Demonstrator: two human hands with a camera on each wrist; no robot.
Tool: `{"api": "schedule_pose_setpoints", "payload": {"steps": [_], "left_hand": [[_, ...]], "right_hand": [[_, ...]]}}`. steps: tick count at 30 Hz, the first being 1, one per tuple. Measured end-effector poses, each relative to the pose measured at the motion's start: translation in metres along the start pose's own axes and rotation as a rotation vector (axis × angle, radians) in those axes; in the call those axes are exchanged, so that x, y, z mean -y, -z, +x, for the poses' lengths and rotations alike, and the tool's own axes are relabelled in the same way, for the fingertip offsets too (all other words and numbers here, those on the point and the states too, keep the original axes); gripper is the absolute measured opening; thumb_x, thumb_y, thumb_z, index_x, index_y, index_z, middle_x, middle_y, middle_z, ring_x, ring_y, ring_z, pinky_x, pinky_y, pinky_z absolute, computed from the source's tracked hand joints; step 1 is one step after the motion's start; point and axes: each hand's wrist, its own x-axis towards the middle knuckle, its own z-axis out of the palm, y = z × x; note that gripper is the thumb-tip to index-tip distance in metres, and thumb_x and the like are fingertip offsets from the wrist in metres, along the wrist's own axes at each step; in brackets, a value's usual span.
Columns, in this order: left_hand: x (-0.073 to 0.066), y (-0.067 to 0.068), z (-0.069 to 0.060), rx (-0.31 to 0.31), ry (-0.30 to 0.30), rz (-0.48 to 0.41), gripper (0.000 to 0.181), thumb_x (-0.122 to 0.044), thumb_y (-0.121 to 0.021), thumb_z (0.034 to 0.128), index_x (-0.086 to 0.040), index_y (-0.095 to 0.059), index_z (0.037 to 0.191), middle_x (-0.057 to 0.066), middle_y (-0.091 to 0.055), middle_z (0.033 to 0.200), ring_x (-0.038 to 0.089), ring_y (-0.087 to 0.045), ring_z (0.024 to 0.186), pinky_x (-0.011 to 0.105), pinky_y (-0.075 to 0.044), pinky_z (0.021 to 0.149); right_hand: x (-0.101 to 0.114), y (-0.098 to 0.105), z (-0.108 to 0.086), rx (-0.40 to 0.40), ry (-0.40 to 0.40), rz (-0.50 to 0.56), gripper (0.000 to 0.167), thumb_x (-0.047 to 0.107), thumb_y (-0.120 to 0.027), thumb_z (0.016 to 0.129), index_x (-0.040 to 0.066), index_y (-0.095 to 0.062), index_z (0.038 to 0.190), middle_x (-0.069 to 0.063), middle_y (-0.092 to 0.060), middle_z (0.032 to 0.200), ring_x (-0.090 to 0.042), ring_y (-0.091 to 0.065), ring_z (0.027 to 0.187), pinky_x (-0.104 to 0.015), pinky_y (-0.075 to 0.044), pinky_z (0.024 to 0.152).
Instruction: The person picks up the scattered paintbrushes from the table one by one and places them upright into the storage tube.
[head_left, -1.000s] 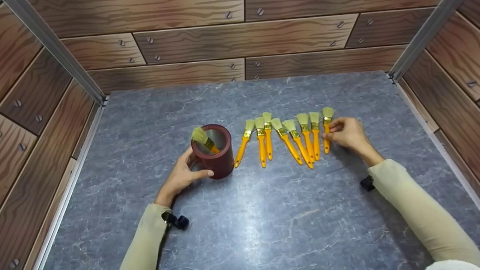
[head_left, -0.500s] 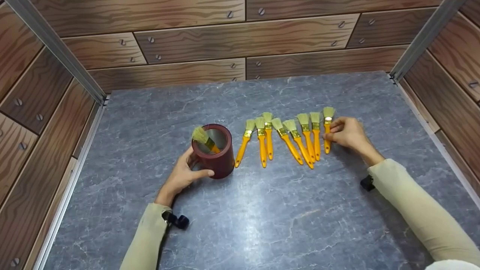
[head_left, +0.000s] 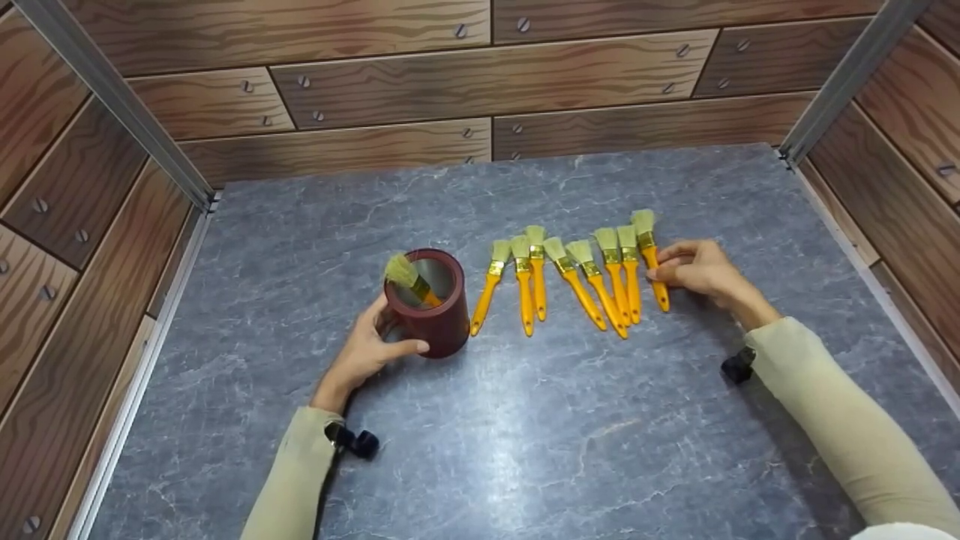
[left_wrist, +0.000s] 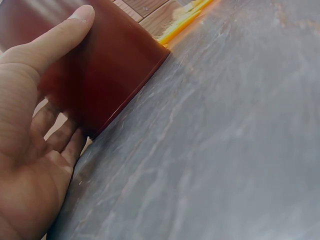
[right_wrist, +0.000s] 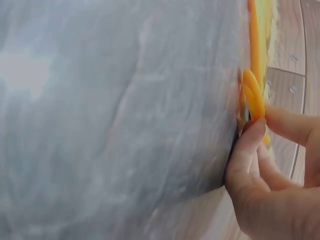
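A dark red cylindrical can (head_left: 439, 324) stands upright on the table, one brush (head_left: 409, 276) leaning inside it, bristles up over the rim. My left hand (head_left: 364, 352) grips the can's near left side; in the left wrist view the thumb lies along the can's wall (left_wrist: 112, 60). With thumb and fingertips my right hand (head_left: 701, 270) pinches the orange handle of the rightmost brush (head_left: 651, 255), tilted with its bristles to the left. The right wrist view shows that handle (right_wrist: 254, 95) between the fingertips of the hand (right_wrist: 280, 185).
Between the can and the right hand, several orange-handled brushes lie on the grey marbled table (head_left: 570, 435), bristles toward the back. The leftmost brush (head_left: 487, 292) lies close beside the can. Wood-patterned walls (head_left: 390, 90) enclose the back and sides.
The rightmost brush has turned, its bristles swinging left toward the neighbouring brush and its handle end slightly right. My right hand has shifted a little with it. My left hand and the can have stayed still.
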Motion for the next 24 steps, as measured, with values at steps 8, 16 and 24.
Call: {"api": "schedule_pose_setpoints", "payload": {"steps": [8,16,24], "left_hand": [[-0.001,0.000,0.000,0.008,0.014,0.013,0.091,-0.009,-0.093,0.0843,-0.032,-0.048,0.160,-0.001,-0.061,0.154,0.020,-0.055,0.145,0.043,-0.042,0.124],[-0.001,-0.001,0.000,0.009,0.005,-0.007,0.092,-0.008,-0.093,0.0840,-0.029,-0.047,0.161,0.002,-0.061,0.153,0.023,-0.056,0.144,0.038,-0.045,0.122],[0.000,-0.001,0.001,0.002,0.002,-0.006,0.092,-0.008,-0.093,0.0832,-0.027,-0.048,0.161,0.002,-0.063,0.152,0.023,-0.057,0.143,0.040,-0.045,0.122]], "right_hand": [[-0.007,0.004,-0.006,0.029,0.070,0.125,0.043,0.010,-0.076,0.099,-0.011,-0.056,0.131,0.010,-0.071,0.092,-0.003,-0.071,0.082,-0.021,-0.063,0.076],[0.019,0.005,-0.019,0.023,0.177,0.169,0.034,0.008,-0.077,0.099,-0.006,-0.061,0.125,0.007,-0.070,0.102,-0.006,-0.069,0.093,-0.027,-0.064,0.083],[0.067,-0.009,-0.037,0.079,0.277,0.154,0.034,0.016,-0.078,0.099,-0.001,-0.065,0.126,0.001,-0.072,0.111,-0.013,-0.071,0.102,-0.029,-0.062,0.092]]}}
